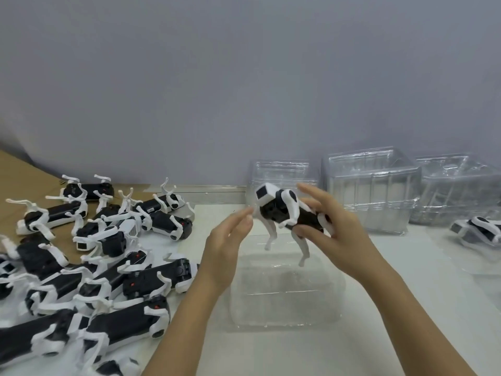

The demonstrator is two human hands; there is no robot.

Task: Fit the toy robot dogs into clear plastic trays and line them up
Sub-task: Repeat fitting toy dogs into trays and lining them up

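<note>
Clear plastic forms the open tray (287,302) lying flat on the pale table (406,294); it serves as the landmark here. Directly above the tray, off its surface, a black-and-white toy robot dog (282,207) hangs upright, its square face turned to the tray's left and its white legs dangling towards the cavity without reaching it. The right hand (336,234) grips the dog's rear body, fingers curled round it. The left hand (227,248) hovers above the tray's left edge, fingers straight and relaxed, holding nothing, its fingertips just beside the dog's chest; whether they touch cannot be told. Left of the tray lies a heap of loose dogs (103,256), mostly on their backs or sides, partly over brown cardboard (24,172). Behind the tray and to its right stand stacks of empty trays (371,191) against the grey wall (244,77). Far right of the tray, a packed dog (477,229) lies in its own clear shell.
</note>
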